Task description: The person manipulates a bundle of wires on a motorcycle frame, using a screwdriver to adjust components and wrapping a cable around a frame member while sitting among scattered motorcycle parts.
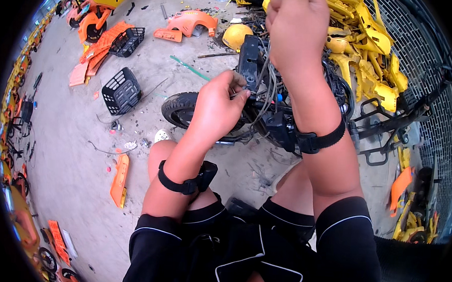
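A partly stripped scooter frame [260,109] stands before me with its wiring bare. My left hand [218,104] is at its left side, fingers curled in and thumb tip close to the forefinger, against the lower end of a long black plastic part [248,61]. Whatever lies in that pinch is too small to make out. Grey cables [266,90] hang loose just right of those fingertips. Raised above the frame, my right hand [299,31] has its fingers bent closed; their tips are turned away and partly cut off by the upper edge, hiding anything held.
The scooter's wheel [179,108] is left of the frame. A black basket [121,91], orange body panels [193,23] and a yellow helmet-like shell [237,36] lie on the concrete floor. Yellow panels [373,61] are heaped at the right by a brick-patterned wall [417,43].
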Demonstrator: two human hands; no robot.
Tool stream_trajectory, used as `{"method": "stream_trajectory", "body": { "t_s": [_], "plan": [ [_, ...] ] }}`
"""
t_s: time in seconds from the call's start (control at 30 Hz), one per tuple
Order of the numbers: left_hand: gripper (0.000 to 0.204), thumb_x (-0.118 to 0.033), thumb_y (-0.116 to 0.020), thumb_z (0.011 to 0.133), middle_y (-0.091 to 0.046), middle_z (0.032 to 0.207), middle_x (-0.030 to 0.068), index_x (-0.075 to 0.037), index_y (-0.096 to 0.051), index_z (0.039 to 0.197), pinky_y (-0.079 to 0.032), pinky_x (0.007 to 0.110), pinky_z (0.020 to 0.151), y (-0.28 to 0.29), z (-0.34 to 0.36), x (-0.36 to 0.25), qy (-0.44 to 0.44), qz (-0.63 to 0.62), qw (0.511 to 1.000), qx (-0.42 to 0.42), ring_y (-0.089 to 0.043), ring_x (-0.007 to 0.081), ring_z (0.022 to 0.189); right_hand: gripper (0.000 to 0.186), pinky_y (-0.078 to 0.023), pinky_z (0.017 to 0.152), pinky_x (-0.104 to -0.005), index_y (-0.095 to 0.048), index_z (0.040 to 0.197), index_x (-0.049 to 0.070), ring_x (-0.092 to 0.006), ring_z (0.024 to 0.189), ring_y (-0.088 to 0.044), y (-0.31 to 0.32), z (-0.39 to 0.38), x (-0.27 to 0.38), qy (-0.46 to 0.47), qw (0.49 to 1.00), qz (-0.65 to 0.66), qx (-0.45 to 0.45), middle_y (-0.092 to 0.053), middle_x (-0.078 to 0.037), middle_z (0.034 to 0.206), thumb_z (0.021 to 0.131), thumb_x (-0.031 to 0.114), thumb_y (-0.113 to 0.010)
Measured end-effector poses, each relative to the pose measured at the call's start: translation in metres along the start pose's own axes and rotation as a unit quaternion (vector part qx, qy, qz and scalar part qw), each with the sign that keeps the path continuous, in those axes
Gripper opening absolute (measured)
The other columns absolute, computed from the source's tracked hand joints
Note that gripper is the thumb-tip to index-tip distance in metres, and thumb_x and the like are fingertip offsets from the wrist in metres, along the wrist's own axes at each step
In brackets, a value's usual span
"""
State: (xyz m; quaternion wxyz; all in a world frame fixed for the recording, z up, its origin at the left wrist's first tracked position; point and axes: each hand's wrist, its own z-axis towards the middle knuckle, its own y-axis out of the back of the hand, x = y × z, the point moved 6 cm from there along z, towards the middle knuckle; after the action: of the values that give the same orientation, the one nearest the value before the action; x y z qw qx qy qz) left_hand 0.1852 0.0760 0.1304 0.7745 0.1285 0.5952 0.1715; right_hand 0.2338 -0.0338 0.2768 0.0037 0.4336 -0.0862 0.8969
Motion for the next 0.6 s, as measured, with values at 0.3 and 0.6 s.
{"method": "stream_trajectory", "body": {
  "t_s": [0.3,0.6],
  "plan": [
    [0.020,-0.009,-0.071,0.078,-0.064,0.081,0.0186,0.002,-0.057,0.088,-0.051,0.036,0.066,0.009,-0.007,-0.004,-0.048,0.028,0.998,-0.023,-0.064,0.0278,0.073,0.029,-0.022,0.043,-0.0200,-0.050,0.087,0.007,-0.0023,0.048,-0.029,-0.041,-0.015,-0.002,-0.011,0.986,0.071,0.152,-0.034,0.007,0.059,0.099,0.034,-0.050],
    [0.013,-0.009,-0.068,0.079,-0.059,0.085,0.0172,0.000,-0.063,0.087,-0.048,0.041,0.070,0.012,-0.013,-0.013,-0.085,0.050,0.994,-0.037,-0.060,0.0354,0.081,0.032,-0.023,0.046,-0.0211,-0.052,0.089,0.006,-0.0015,0.053,-0.031,-0.029,-0.011,-0.006,-0.064,0.992,0.064,0.088,-0.036,0.008,0.061,0.099,0.036,-0.052]
  ]
}}
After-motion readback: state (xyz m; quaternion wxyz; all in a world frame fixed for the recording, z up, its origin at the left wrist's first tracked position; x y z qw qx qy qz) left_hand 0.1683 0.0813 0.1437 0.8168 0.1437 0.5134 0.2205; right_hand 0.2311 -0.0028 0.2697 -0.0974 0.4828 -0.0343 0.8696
